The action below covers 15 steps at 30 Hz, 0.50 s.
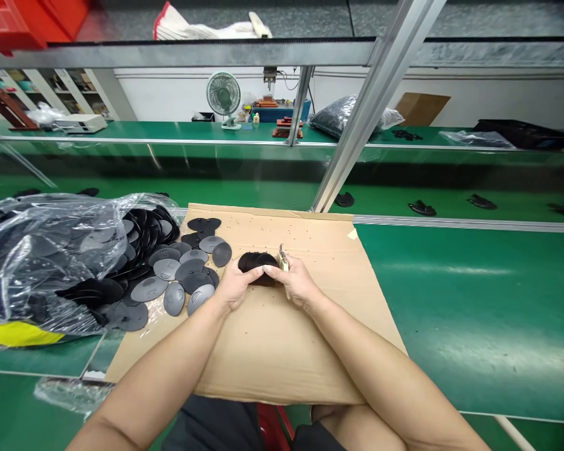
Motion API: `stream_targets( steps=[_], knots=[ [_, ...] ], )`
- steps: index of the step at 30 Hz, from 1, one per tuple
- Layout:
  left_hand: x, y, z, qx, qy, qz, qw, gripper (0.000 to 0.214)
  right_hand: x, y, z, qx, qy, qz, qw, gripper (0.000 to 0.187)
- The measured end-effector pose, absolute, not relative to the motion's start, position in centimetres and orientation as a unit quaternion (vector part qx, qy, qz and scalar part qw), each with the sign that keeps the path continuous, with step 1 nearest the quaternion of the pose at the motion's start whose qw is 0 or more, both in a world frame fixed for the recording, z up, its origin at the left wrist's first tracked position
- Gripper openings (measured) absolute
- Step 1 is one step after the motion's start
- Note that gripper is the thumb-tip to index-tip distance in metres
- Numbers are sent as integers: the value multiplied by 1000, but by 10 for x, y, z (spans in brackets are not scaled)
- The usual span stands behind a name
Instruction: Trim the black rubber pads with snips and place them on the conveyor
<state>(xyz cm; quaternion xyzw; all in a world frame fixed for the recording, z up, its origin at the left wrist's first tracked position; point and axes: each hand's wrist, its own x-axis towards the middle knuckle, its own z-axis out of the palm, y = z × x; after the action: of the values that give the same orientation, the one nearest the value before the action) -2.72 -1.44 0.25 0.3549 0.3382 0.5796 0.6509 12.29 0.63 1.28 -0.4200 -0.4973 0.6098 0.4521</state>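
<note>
Above the cardboard sheet (272, 338), left hand (235, 285) and right hand (298, 282) fingers grip the black plastic part (258, 260) — the metal cutter (282, 257), also in the right, might slip and nick a fingertip.

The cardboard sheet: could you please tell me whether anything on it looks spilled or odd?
Yes: grey and black oval plastic pieces lie spilled from the clear plastic bag onto the brown cardboard sheet's left edge, and tiny dark specks litter its surface.
</note>
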Motion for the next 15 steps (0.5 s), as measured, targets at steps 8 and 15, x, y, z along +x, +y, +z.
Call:
stream_targets(
  steps=[8,15],
  knots=[
    [-26,-14,2,350,345,571,657,40,123,7,9,-456,-565,515,456,45],
    [-34,-8,3,243,363,562,702,50,118,-3,7,-361,-694,407,471,33]
  ],
)
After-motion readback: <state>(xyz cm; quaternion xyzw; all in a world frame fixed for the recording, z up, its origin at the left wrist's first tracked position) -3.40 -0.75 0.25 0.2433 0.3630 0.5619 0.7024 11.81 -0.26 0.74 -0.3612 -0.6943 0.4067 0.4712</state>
